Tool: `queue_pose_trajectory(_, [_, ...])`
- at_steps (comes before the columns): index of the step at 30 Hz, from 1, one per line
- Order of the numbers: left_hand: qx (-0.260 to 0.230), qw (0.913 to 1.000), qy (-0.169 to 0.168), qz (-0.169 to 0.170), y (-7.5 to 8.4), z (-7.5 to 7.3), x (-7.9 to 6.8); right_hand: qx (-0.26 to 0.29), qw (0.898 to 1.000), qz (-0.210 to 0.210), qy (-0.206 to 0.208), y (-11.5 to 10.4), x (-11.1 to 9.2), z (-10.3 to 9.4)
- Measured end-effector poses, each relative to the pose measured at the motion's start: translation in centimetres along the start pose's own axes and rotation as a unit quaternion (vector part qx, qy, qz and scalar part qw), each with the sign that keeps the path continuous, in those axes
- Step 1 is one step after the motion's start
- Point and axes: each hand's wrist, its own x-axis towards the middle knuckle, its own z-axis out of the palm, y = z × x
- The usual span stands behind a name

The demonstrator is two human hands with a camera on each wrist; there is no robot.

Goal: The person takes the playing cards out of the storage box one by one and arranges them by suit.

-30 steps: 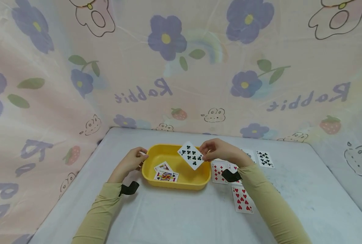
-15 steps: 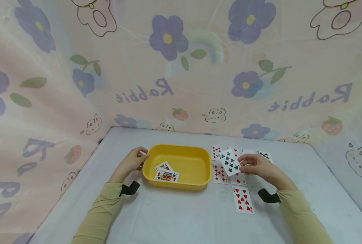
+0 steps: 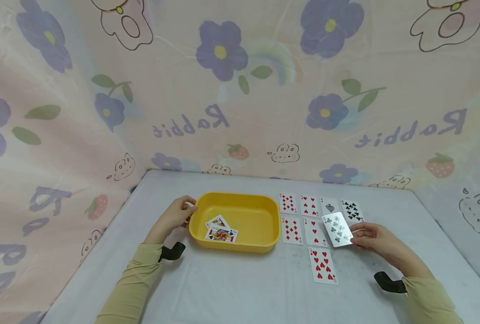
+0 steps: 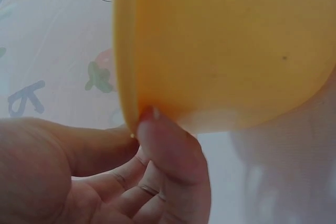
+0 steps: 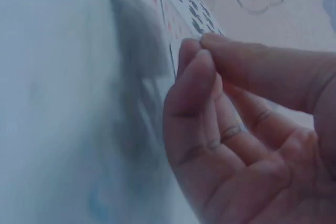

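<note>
My left hand (image 3: 176,214) grips the left end of a yellow plastic tray (image 3: 260,245), thumb and finger pinching its rim (image 4: 126,51) in the left wrist view. Two face cards (image 3: 221,233) lie face up inside the tray, overlapping, towards its left. To the tray's right, my right hand (image 3: 381,245) pinches a playing card of clubs (image 3: 337,230) by its lower right corner. It is tilted, with glare on its face, and overlaps the lower edge of the ace of spades (image 3: 329,206) in the head view. The right wrist view shows thumb and fingertips meeting at the card's corner.
More cards lie face up in rows right of the tray: two diamond cards, one (image 3: 292,230) beside the rim, two heart cards, one the three of hearts (image 3: 315,232), and a clubs card (image 3: 352,211). A nine of hearts (image 3: 323,266) lies nearer. A patterned cloth (image 3: 244,112) hangs behind.
My right hand has carried the clubs card from above the tray rightwards, past the heart cards, to just below the ace of spades. The left hand stays on the tray's rim.
</note>
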Motion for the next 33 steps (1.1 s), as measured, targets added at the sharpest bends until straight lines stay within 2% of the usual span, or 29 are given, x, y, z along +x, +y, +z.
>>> queue_pose_trajectory(10, [0.0,1.0,0.002,-0.001,0.0,0.0,-0.2,0.016,0.996,0.065,0.055,2.7,-2.1,-2.2])
queue_pose_trajectory(19, [-0.002,1.0,0.001,0.006,-0.2,0.1,-0.2,0.045,0.988,0.11,0.098,2.8,-2.5,-2.6])
queue_pose_trajectory(33, [0.007,1.0,0.004,0.002,0.0,0.0,0.0,0.019,0.988,0.114,0.102,2.4,-2.2,-2.9])
